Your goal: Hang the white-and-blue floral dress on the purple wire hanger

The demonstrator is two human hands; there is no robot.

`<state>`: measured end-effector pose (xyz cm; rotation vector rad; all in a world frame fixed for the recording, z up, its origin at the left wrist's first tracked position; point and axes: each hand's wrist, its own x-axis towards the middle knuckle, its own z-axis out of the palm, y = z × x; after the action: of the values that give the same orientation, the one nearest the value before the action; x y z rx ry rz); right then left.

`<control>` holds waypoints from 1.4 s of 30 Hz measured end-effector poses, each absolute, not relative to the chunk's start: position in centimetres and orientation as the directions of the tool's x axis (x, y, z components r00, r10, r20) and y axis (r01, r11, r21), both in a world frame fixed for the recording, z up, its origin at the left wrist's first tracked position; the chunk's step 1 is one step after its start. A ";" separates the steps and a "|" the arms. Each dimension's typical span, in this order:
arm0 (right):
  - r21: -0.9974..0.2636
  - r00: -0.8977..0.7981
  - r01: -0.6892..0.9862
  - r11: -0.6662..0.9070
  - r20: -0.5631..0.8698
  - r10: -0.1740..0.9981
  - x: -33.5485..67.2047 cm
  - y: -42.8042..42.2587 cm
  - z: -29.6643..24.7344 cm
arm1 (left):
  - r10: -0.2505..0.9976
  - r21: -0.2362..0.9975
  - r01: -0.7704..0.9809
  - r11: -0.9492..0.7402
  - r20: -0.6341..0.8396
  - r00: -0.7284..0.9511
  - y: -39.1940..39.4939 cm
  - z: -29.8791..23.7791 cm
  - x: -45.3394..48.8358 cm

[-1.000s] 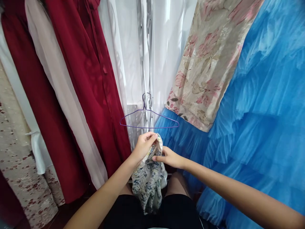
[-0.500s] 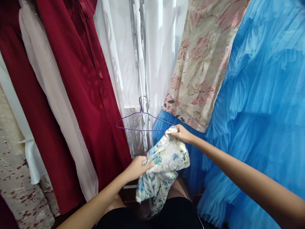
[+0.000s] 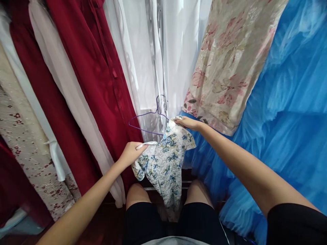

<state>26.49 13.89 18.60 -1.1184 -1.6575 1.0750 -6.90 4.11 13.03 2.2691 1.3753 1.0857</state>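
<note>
A short-sleeved white garment with blue and yellow flowers (image 3: 166, 160) hangs between my two hands, its neckline pulled wide and its lower part narrowing down between my knees. My left hand (image 3: 133, 153) pinches the left side of the neckline. My right hand (image 3: 189, 123) grips the other shoulder, higher up. Just behind the neckline is a thin purple hanger (image 3: 143, 115) with its hook upward; its right end is hidden by the garment. Whether the hanger touches the garment, I cannot tell.
Dark red dresses (image 3: 94, 85) and a pale pink one (image 3: 68, 88) hang on the left. White cloth (image 3: 181, 51) and a metal pole (image 3: 155, 47) stand straight ahead. To the right hang a beige floral dress (image 3: 230, 68) and a blue tulle gown (image 3: 281, 143).
My hands have moved apart, the left one going left and up, the right one slightly up. The bunched garment has spread out and now hangs down lengthwise, covering the hanger's right end.
</note>
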 end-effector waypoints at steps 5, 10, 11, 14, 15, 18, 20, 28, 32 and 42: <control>-0.964 -0.354 0.126 0.234 0.176 0.919 28.6 11.3 19.8 | 0.825 0.454 0.719 -0.526 0.478 0.301 6.6 13.6 -13.4; -0.964 -0.377 0.127 0.232 0.169 0.911 30.1 11.2 21.6 | 0.820 0.438 0.777 -0.453 0.546 0.170 9.7 16.3 -14.8; -0.967 -0.373 0.127 0.220 0.159 0.914 30.1 11.3 21.9 | 0.808 0.434 0.782 -0.448 0.571 0.146 10.5 17.2 -14.2; -0.986 -0.344 0.106 0.128 0.085 0.935 30.2 11.5 22.1 | 0.767 0.434 0.765 -0.477 0.630 0.121 12.9 20.0 -11.5; -0.993 -0.337 0.089 0.078 0.044 0.940 30.3 11.4 22.0 | 0.758 0.439 0.749 -0.497 0.640 0.128 13.6 20.7 -10.3; -0.999 -0.346 0.032 -0.039 -0.048 0.937 30.9 10.5 20.8 | 0.731 0.464 0.706 -0.534 0.673 0.111 14.8 21.7 -7.6; -0.998 -0.348 0.025 -0.061 -0.066 0.935 31.3 9.7 19.6 | 0.727 0.504 0.666 -0.551 0.681 0.085 14.8 21.3 -6.8; -0.999 -0.142 -0.033 0.034 0.039 0.989 32.3 9.4 22.5 | 0.771 0.614 0.500 -0.611 0.604 0.201 13.0 20.6 -6.7; -0.998 -0.005 -0.055 0.022 0.022 1.000 28.8 7.8 25.7 | 0.773 0.643 0.473 -0.602 0.618 0.144 13.1 22.2 -7.3; -0.815 -0.622 0.135 0.563 0.373 0.689 15.0 -0.1 20.3 | 0.764 0.775 0.137 -0.617 0.631 -0.136 6.5 17.3 -4.0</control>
<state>14.97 -0.10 20.32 -0.6572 -2.0971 1.0148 -4.01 6.46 17.30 1.6784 1.0066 1.8027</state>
